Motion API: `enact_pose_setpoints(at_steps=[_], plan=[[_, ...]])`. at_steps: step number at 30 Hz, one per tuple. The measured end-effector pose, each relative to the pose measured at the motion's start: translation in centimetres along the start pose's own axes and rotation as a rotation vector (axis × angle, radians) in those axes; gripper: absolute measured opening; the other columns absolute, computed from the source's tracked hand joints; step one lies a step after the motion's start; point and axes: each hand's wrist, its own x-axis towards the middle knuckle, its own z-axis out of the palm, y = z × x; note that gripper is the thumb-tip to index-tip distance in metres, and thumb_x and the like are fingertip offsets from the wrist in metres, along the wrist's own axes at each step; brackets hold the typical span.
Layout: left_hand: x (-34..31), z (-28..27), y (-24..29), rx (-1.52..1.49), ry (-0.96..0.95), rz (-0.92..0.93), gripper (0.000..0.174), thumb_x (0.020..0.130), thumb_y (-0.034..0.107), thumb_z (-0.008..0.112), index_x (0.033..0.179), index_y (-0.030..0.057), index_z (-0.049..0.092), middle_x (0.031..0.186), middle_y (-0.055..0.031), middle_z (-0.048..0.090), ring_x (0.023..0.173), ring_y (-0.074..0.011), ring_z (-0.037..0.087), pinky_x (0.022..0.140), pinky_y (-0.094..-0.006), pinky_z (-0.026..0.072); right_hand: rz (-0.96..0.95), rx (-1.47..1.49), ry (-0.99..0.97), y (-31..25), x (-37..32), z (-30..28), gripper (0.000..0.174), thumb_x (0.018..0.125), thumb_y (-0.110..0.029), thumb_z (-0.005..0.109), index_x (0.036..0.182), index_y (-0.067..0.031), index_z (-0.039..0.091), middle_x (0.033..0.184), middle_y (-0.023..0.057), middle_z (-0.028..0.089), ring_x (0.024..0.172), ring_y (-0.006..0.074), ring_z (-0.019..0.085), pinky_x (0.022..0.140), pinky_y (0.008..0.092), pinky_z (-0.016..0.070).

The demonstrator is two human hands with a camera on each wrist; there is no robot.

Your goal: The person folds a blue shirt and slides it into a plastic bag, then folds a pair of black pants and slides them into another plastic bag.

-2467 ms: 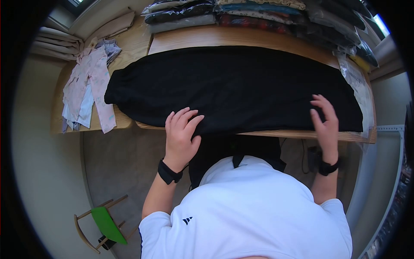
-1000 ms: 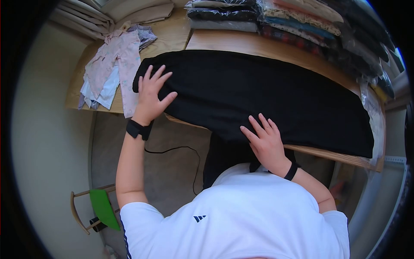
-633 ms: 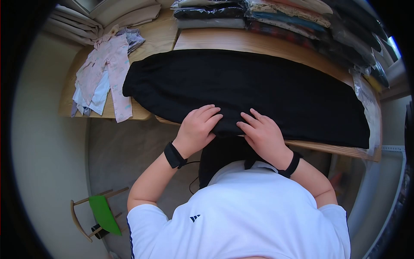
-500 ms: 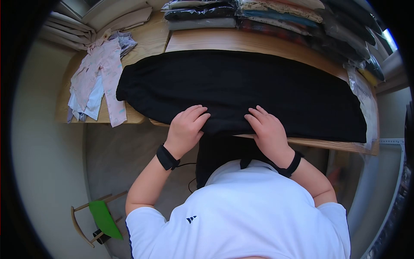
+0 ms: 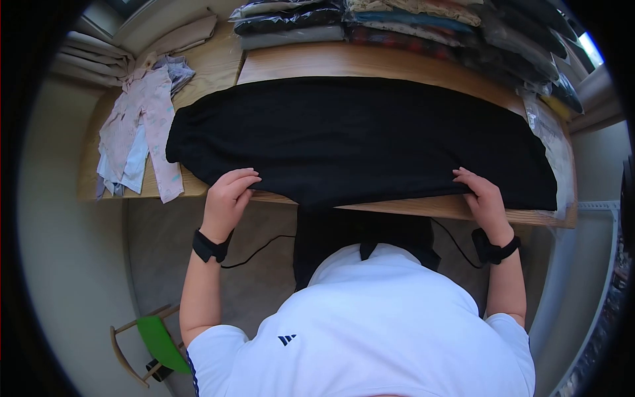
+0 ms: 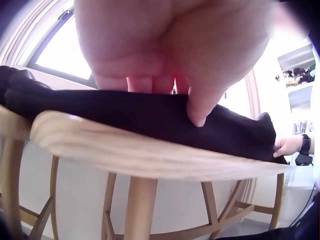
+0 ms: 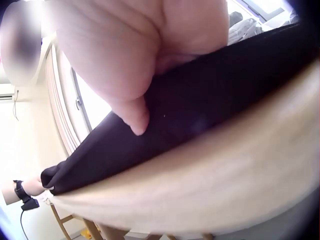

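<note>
Black trousers [image 5: 370, 139], folded lengthwise, lie across the wooden table, their crotch point hanging past its near edge. My left hand [image 5: 227, 202] pinches that near edge left of the crotch. Farther right, my right hand [image 5: 486, 205] pinches the same side along the leg. In the left wrist view the thumb [image 6: 199, 112] presses the front of the black cloth [image 6: 135, 112], with the fingers behind it. The right wrist view likewise has the thumb [image 7: 137, 120] in front of the cloth [image 7: 200, 105], the other fingers mostly hidden.
Pale pink patterned clothes [image 5: 142, 109] lie over white cloth at the table's left. Stacks of clothes in clear bags [image 5: 291, 30] line the back. Clear plastic [image 5: 559, 152] lies under the trousers' right end. The table's front edge [image 5: 410, 206] shows wood; a green-seated chair [image 5: 162, 344] stands below left.
From near the middle of the trousers' near edge, my hands have moved apart, left hand leftward and right hand rightward. Both now pinch the cloth. The head view has shifted slightly.
</note>
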Motion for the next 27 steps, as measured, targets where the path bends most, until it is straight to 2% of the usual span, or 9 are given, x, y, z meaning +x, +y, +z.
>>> enact_pose_setpoints(at_steps=[2, 4, 6, 8, 10, 12, 16, 19, 27], plan=[[0.8, -0.8, -0.4, -0.059, -0.058, -0.05, 0.023, 0.074, -0.001, 0.063, 0.097, 0.0026, 0.064, 0.098, -0.0113, 0.065, 0.091, -0.0279, 0.062, 0.077, -0.0339, 0.0504, 0.083, 0.113, -0.08, 0.4, 0.7, -1.0, 0.03, 0.072, 0.007, 0.059, 0.101, -0.0023, 0.063, 0.11, 0.0133, 0.065, 0.106, 0.0302, 0.06, 0.091, 0.0356, 0.0488], [2.1, -1.6, -0.7, -0.119, -0.114, -0.097, 0.019, 0.078, 0.001, 0.062, 0.097, 0.0014, 0.063, 0.094, -0.0126, 0.065, 0.086, -0.0282, 0.062, 0.074, -0.0331, 0.0497, 0.239, 0.095, -0.215, -1.1, 2.4, -3.0, 0.019, 0.078, 0.0, 0.061, 0.097, 0.0001, 0.062, 0.089, 0.0167, 0.066, 0.082, 0.0304, 0.064, 0.074, 0.0336, 0.0499], [3.8, -1.9, -0.9, -0.209, -0.156, -0.257, 0.013, 0.086, 0.006, 0.058, 0.097, -0.0014, 0.06, 0.085, -0.0155, 0.063, 0.078, -0.0305, 0.061, 0.068, -0.0329, 0.0473, 0.186, 0.133, -0.229, 0.4, 3.6, -3.4, 0.015, 0.08, -0.002, 0.061, 0.095, 0.0015, 0.062, 0.083, 0.0172, 0.064, 0.077, 0.0297, 0.064, 0.07, 0.0329, 0.0488], [5.4, -1.6, -1.7, -0.202, -0.179, -0.285, 0.016, 0.091, 0.011, 0.055, 0.095, -0.0031, 0.057, 0.078, -0.0175, 0.06, 0.074, -0.0331, 0.059, 0.067, -0.0332, 0.0469, 0.175, 0.189, -0.221, 1.7, 4.7, -3.3, 0.014, 0.083, -0.006, 0.061, 0.094, 0.0024, 0.061, 0.082, 0.0168, 0.064, 0.075, 0.0267, 0.063, 0.068, 0.0326, 0.0477], [6.3, -1.0, -2.7, -0.078, -0.33, -0.293, 0.017, 0.09, 0.012, 0.056, 0.095, -0.0035, 0.056, 0.075, -0.0155, 0.057, 0.068, -0.024, 0.056, 0.065, -0.0306, 0.0453, 0.205, 0.149, -0.22, 0.4, 5.9, -3.8, 0.015, 0.082, -0.009, 0.063, 0.092, 0.0024, 0.061, 0.08, 0.0154, 0.063, 0.074, 0.0249, 0.062, 0.068, 0.0325, 0.0471], [6.5, -1.1, -2.6, -0.098, -0.277, -0.264, 0.018, 0.089, 0.015, 0.059, 0.092, -0.003, 0.057, 0.074, -0.0139, 0.058, 0.066, -0.0215, 0.055, 0.063, -0.0311, 0.045, 0.206, 0.143, -0.226, 0.8, 6.4, -3.7, 0.016, 0.082, -0.011, 0.063, 0.091, 0.0023, 0.061, 0.079, 0.015, 0.062, 0.073, 0.0247, 0.061, 0.068, 0.0326, 0.0468], [5.9, -3.0, -2.2, -0.095, -0.347, -0.368, 0.023, 0.084, 0.02, 0.066, 0.087, -0.0024, 0.062, 0.08, -0.0155, 0.063, 0.071, -0.0254, 0.059, 0.066, -0.0329, 0.0468, 0.24, 0.134, -0.264, 1.8, 7.1, -3.1, 0.015, 0.083, -0.011, 0.063, 0.088, 0.0018, 0.058, 0.074, 0.009, 0.056, 0.07, 0.0165, 0.053, 0.067, 0.0298, 0.0437], [4.4, -3.7, -3.6, -0.047, -0.34, -0.334, 0.021, 0.086, 0.019, 0.063, 0.089, -0.0022, 0.06, 0.078, -0.0159, 0.061, 0.071, -0.0257, 0.058, 0.065, -0.0334, 0.0461, 0.167, 0.125, -0.23, 2.4, 7.3, -2.8, 0.018, 0.083, -0.015, 0.063, 0.089, 0.0019, 0.061, 0.074, 0.0133, 0.059, 0.07, 0.0223, 0.057, 0.067, 0.0328, 0.0456], [3.5, -2.4, -5.2, -0.044, -0.229, -0.396, 0.022, 0.088, 0.02, 0.061, 0.086, -0.0003, 0.054, 0.073, -0.0174, 0.058, 0.069, -0.0315, 0.057, 0.064, -0.0368, 0.0448, 0.243, 0.123, -0.303, 2.9, 8.2, -2.3, 0.019, 0.08, -0.015, 0.067, 0.084, 0.0029, 0.062, 0.068, 0.0118, 0.058, 0.065, 0.0195, 0.055, 0.064, 0.0316, 0.0443]])
